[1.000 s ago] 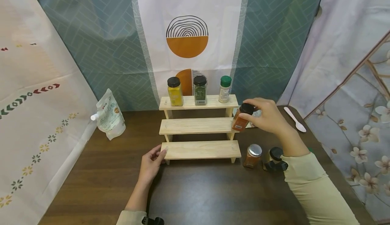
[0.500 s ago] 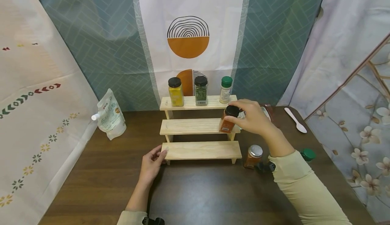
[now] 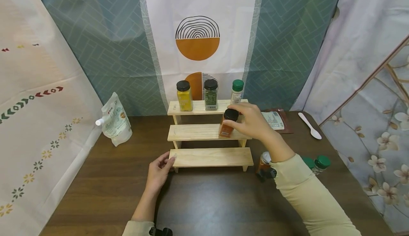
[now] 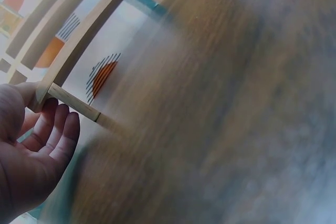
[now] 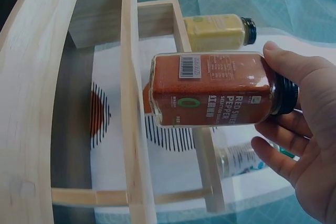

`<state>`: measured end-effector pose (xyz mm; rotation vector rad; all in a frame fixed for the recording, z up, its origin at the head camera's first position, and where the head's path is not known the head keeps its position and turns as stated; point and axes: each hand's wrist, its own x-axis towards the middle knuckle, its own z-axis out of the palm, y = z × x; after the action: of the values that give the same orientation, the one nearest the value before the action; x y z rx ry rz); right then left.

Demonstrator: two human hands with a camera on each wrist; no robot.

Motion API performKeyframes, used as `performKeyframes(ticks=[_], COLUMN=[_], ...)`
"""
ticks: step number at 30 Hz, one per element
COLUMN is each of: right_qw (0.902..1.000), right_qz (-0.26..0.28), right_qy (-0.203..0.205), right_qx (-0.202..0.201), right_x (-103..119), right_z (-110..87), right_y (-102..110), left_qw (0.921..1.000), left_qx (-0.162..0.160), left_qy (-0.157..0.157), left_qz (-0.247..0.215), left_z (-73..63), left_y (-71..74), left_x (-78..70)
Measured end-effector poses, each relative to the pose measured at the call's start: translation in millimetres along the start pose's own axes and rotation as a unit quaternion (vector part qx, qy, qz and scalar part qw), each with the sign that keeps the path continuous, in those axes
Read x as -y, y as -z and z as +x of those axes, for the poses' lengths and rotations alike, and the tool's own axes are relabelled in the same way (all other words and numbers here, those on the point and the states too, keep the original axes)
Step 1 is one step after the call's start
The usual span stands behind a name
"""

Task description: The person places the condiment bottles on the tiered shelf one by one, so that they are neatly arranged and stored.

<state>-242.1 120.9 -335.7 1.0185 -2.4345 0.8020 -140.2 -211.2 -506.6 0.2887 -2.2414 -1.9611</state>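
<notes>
Left-hand fingers [image 4: 65,137] grip one corner of a wooden rack [image 4: 88,29] on a brown tabletop [image 4: 210,103]

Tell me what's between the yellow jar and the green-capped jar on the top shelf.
A black-capped green jar stands between the yellow jar and the green-capped jar; the head view shows it.

Red jar [image 3: 226,131] (partly) behind fingers [image 3: 234,125]

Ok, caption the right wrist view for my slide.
Right hand gripping a red spice jar near its black cap, at a tiered wooden rack.
</notes>
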Motion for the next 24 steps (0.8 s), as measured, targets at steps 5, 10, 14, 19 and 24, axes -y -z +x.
performKeyframes(ticks=[5,10,14,19,24], right_qw=[1.0000,1.0000,0.9999,1.0000,0.9999], right_qz=[-0.008,-0.006,-0.009,-0.005,0.005], right_qy=[-0.005,-0.007,-0.005,-0.004,-0.010], right_qx=[-0.002,-0.001,-0.002,0.000,0.011], right_x=[4,8,13,19,26], right_z=[5.5,13.5,21.1,29.5,35.4], right_y=[-8,-19,-27,-36,-44], left_qw=[1.0000,1.0000,1.0000,0.9999,1.0000], left_qx=[-0.004,-0.004,-0.004,-0.006,-0.005], left_qy=[-0.005,-0.006,-0.005,-0.007,-0.003], left_qz=[-0.005,-0.006,-0.005,-0.005,-0.004], left_z=[-1.1,-0.8,-0.3,0.5,2.5], left_y=[-0.4,0.3,0.2,-0.3,0.1], left_x=[-0.2,0.9,1.5,2.1,3.6])
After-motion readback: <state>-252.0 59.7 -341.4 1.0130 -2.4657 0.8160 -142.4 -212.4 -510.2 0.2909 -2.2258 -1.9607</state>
